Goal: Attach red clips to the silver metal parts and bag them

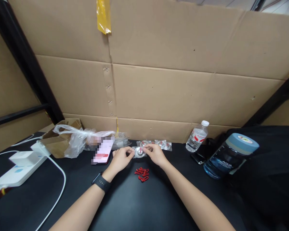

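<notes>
Between my two hands is a small clear plastic packet (139,152) with a round, pale item and a bit of red inside. My left hand (121,158), with a black watch (101,182) on the wrist, pinches the packet's left edge. On the opposite edge, the fingers of my right hand (155,154) are closed in a pinch. Several similar clear packets (163,145) lie just behind, against the cardboard. Nearer to me, a small pile of red looped cords (142,173) rests on the black table.
To the left are a phone (103,151), plastic bags (78,141), an open cardboard box (56,141) and a white power strip (21,168) with cables. A water bottle (197,138) and a large blue-lidded bottle (227,157) stand right. A cardboard wall (159,93) closes the back.
</notes>
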Demonstrator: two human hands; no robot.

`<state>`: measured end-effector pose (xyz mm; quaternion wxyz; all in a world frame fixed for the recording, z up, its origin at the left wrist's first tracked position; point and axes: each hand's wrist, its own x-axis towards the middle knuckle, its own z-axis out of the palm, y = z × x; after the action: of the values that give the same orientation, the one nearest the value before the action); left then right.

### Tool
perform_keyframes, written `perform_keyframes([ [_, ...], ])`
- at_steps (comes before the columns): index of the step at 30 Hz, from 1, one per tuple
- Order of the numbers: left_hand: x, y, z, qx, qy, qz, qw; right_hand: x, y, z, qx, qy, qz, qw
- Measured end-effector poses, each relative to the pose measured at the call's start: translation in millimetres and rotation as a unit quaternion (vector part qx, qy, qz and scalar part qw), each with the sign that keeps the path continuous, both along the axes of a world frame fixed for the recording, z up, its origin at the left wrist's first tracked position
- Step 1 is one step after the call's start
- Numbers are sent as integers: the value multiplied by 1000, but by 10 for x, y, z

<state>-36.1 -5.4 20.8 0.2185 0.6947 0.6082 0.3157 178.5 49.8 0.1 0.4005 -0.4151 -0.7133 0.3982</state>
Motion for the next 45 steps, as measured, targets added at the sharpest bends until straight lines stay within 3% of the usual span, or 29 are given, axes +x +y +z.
perform_keyframes([
  [6,-43,60,-91,-23,-62,-6,998,17,-3,42,-38,58,-14,997],
  [12,0,15,-26,-17,-31,44,998,7,-17,77,-69,83,12,994],
  [18,22,4,-29,1,-25,33,999,7,-17,82,-48,60,-11,997],
  [23,3,36,-83,-17,-78,35,996,46,-27,123,-21,-7,57,998],
  [27,-13,51,-87,-24,-87,31,995,48,-35,120,-82,29,78,993],
  [32,-28,70,-106,-43,-86,7,995,48,-32,93,-118,29,37,992],
  [40,-46,136,-228,-44,-101,4,994,36,-60,132,-93,50,16,994],
  [45,-39,116,-182,-62,-97,-7,993,62,-51,156,-70,29,48,996],
])
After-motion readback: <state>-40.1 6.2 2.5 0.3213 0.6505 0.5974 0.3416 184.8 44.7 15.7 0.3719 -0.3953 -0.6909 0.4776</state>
